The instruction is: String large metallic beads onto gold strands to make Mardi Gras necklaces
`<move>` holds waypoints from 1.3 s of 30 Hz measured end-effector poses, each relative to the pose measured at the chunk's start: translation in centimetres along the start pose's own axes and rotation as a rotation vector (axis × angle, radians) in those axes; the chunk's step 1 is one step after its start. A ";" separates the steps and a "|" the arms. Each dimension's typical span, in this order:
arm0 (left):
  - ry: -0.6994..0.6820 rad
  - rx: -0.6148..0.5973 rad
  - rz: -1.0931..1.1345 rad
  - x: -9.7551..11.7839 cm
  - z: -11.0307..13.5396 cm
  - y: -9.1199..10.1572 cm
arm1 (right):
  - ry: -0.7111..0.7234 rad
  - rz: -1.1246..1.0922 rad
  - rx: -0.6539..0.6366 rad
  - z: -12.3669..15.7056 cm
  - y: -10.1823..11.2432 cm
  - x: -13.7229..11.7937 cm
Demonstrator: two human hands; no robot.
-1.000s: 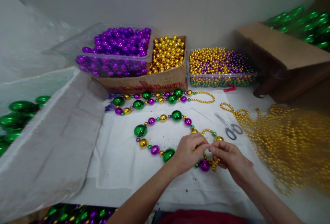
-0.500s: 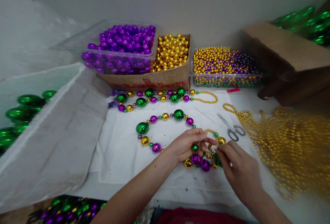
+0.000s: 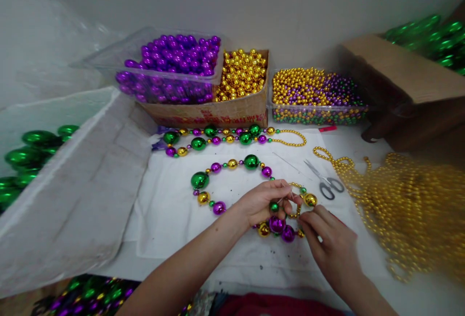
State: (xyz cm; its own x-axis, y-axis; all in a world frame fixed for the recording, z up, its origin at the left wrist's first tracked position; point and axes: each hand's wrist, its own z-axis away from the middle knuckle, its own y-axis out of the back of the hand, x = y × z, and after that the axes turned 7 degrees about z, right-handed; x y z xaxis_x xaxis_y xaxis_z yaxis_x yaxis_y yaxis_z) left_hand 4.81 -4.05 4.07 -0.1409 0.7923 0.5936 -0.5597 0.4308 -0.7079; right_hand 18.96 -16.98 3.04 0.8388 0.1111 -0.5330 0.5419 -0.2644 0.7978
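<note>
A bead necklace (image 3: 251, 162) of green, gold and purple balls lies in a loop on a white cloth (image 3: 167, 219). At its right end my left hand (image 3: 267, 202) is closed, pinching a thin white string between thumb and forefinger, with a small green bead by its curled fingers. A short run of little gold beads (image 3: 296, 209) hangs by those fingertips. Just to the right, my right hand (image 3: 330, 238) is closed in a pinch on the string's other part, close to a gold ball (image 3: 310, 199). Its fingers partly hide the beads behind them.
Scissors (image 3: 325, 180) and a needle-like thin rod (image 3: 286, 162) lie beyond my hands. A second necklace (image 3: 198, 144) lies behind. Along the back stand a purple-ball tub (image 3: 167, 76), a gold-ball carton (image 3: 240, 110) and a small-bead tub (image 3: 316, 107). Gold bead strands (image 3: 407, 214) heap at right.
My right hand has shifted slightly down and left, with its fingers lower beside the gold ball. My left hand keeps its pinch in nearly the same place.
</note>
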 end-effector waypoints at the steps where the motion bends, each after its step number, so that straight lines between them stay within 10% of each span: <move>1: 0.005 -0.017 -0.021 0.1 0.1 -0.2 | -0.016 -0.030 -0.030 -0.1 0.1 0.2; 8: 0.031 -0.230 -0.634 2.1 1.1 -2.4 | -0.334 -0.521 -0.085 -4.6 3.2 2.0; 15: -0.330 -0.202 -1.246 3.4 1.2 -2.2 | -0.531 -1.045 -0.484 -5.3 0.0 2.0; 30: -0.424 -0.218 -1.209 1.2 1.8 -0.6 | -0.539 -0.831 -0.333 -3.3 -0.3 1.9; 39: -0.596 0.170 -0.851 -3.3 3.8 1.4 | -0.842 -1.549 -0.298 -0.7 -0.8 3.5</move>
State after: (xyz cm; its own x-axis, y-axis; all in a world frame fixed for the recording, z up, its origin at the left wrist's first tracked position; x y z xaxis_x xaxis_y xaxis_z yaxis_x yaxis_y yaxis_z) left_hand 1.37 -7.70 2.63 -0.0005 -0.1036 0.9946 -0.7634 0.6425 0.0666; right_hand 21.51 -15.71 0.69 -0.5923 -0.4301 -0.6813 0.8016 -0.2287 -0.5524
